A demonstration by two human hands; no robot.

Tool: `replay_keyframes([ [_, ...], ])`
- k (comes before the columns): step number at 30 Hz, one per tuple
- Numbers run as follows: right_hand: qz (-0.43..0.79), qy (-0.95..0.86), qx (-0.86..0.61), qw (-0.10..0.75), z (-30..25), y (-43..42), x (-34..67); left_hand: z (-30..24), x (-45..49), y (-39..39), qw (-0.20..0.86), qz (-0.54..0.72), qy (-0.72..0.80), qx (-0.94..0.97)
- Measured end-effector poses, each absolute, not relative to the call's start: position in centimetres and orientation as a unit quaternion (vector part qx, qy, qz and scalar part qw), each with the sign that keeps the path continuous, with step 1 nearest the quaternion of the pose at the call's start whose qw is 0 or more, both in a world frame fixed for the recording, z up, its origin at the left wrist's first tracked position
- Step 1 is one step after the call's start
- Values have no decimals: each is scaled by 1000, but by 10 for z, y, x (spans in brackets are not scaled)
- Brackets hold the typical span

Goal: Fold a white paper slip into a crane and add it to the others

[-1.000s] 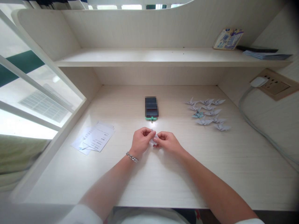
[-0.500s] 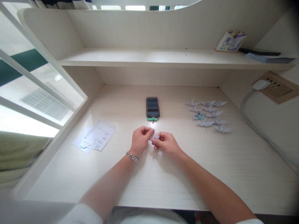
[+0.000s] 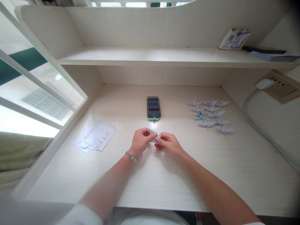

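Note:
A small folded piece of white paper (image 3: 153, 132) is pinched between my two hands above the middle of the desk. My left hand (image 3: 142, 140), with a chain bracelet at the wrist, is closed on its left side, thumb on top. My right hand (image 3: 169, 143) grips the right side between thumb and fingers. Much of the paper is hidden by the fingertips. Several folded paper cranes (image 3: 212, 114), mostly white and one bluish, sit to the right. To the left lie a few flat printed paper sheets (image 3: 102, 136), overlapping.
A phone (image 3: 153, 107) with a blurred screen and a green edge lies beyond my hands. A shelf (image 3: 140, 55) crosses the back, with a patterned packet (image 3: 234, 39) at its right end. A white plug (image 3: 264, 83) and cable (image 3: 257, 128) run along the right wall.
Both thumbs have drawn closer together over the paper, and its visible part has turned and shrunk. The view has shifted slightly. The cranes and sheets have stayed put.

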State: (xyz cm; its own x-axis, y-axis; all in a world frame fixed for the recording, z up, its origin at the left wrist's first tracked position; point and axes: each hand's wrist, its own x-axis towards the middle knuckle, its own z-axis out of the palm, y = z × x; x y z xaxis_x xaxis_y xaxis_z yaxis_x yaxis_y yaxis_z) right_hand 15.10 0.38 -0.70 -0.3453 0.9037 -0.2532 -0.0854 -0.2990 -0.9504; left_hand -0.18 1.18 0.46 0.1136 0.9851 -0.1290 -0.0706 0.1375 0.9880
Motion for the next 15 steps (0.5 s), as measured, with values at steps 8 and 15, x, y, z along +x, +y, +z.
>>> replay_keyframes([
  [8, 708, -440, -418, 361, 1, 2, 150, 5, -3, 12, 535, 468, 503, 492],
  [15, 657, -469, -436, 397, -4, 3, 150, 4, -3, 11, 554, 441, 488, 510],
])
